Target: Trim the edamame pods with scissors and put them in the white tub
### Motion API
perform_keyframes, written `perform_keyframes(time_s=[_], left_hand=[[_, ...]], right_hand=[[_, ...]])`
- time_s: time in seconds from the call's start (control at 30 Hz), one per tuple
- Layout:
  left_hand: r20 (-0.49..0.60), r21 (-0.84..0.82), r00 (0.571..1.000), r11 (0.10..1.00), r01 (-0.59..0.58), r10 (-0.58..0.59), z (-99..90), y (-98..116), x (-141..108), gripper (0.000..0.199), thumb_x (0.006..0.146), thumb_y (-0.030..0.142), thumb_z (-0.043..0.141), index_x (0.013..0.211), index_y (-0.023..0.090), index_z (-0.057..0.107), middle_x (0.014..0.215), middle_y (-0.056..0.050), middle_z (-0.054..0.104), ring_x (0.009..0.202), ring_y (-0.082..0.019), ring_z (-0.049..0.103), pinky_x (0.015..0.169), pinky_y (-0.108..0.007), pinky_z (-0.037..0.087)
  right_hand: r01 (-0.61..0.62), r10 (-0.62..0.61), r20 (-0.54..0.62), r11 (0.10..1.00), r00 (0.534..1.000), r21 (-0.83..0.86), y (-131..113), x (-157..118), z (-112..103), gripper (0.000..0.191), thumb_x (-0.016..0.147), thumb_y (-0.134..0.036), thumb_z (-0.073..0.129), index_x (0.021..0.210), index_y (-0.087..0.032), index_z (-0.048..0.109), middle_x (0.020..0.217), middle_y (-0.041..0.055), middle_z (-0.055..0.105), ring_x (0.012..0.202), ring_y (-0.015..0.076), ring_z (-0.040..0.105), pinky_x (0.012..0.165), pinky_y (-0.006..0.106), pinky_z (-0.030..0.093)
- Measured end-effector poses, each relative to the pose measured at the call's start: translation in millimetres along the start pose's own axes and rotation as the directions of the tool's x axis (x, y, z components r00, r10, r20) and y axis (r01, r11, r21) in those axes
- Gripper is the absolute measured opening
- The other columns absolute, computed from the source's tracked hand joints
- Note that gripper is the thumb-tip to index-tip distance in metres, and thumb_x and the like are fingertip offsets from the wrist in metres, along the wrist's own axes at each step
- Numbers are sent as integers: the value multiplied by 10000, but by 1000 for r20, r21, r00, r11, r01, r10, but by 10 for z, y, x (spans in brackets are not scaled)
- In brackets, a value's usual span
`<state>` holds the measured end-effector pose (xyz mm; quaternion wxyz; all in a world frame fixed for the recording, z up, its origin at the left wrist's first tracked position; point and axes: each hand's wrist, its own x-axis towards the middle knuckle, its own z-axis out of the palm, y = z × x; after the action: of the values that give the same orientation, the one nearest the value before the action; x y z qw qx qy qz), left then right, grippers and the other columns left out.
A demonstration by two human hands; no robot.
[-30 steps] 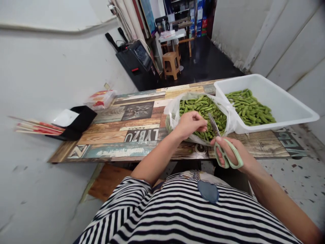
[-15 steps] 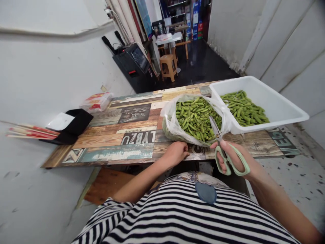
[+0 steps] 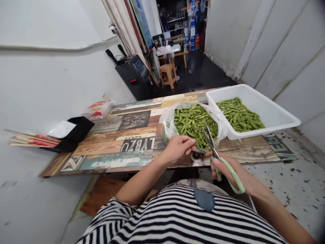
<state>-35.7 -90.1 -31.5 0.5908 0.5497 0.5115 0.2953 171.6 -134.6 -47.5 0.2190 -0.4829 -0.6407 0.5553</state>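
Note:
My right hand (image 3: 230,167) grips a pair of scissors (image 3: 230,171) with pale green handles, fingers through the loops. Their metal blades are parted and point up and away, over the front of a clear plastic bag (image 3: 166,118). Green soybean pods (image 3: 194,118) fill this open bag. At its near rim, my left hand (image 3: 179,147) is closed in a pinch just left of the blades; what lies between the fingertips is too small to make out. Beside the bag on the right stands a white plastic tub (image 3: 276,113) with more pods (image 3: 240,115) in it.
The wood-patterned table (image 3: 106,149) has a black holder (image 3: 76,130) with red-and-white chopsticks (image 3: 35,139) at its left end, near a clear packet (image 3: 98,110). Beyond it are a black machine (image 3: 134,73) and a tan stool (image 3: 167,76). Walls flank both sides.
My left hand has risen from the table edge to the bag's near rim, its fingers pinching. My right hand has turned the scissors and brought them slightly left and lower; the blades have opened wider.

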Motion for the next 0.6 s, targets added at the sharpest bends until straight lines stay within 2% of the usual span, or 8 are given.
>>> perform_keyframes(time_s=[0.13,0.3,0.47,0.6], left_hand=[[52,-133,999,991,12,-5,85,56,194,381,762,480,576,647,119,539,392,66,387,357,-26,268,399,-184,164],[62,-131,998,991,0,8,143,67,295,375,766,462,586,635,115,532,412,57,404,367,-20,284,397,-175,169],[58,-109,998,994,19,-13,89,55,321,337,772,413,599,634,113,532,428,49,409,373,-20,291,396,-174,174],[-6,-93,1000,995,-27,27,65,223,357,253,799,312,576,651,114,524,468,36,428,397,-22,308,401,-172,189]], right_hand=[[-3,2,-14,999,1000,-51,-8,-13,-31,461,867,-565,401,1094,-183,525,597,-12,538,553,139,531,527,246,437],[-9,8,-19,999,1000,-53,-33,27,-54,417,860,-568,411,930,-180,545,564,-21,530,496,111,501,467,216,414],[-62,63,-39,998,997,19,29,118,-46,392,833,-564,461,724,-189,496,428,-53,451,350,88,445,356,193,348],[-139,157,-92,974,983,179,102,189,-30,388,800,-574,498,768,-188,508,407,-61,442,302,92,428,306,193,329]])
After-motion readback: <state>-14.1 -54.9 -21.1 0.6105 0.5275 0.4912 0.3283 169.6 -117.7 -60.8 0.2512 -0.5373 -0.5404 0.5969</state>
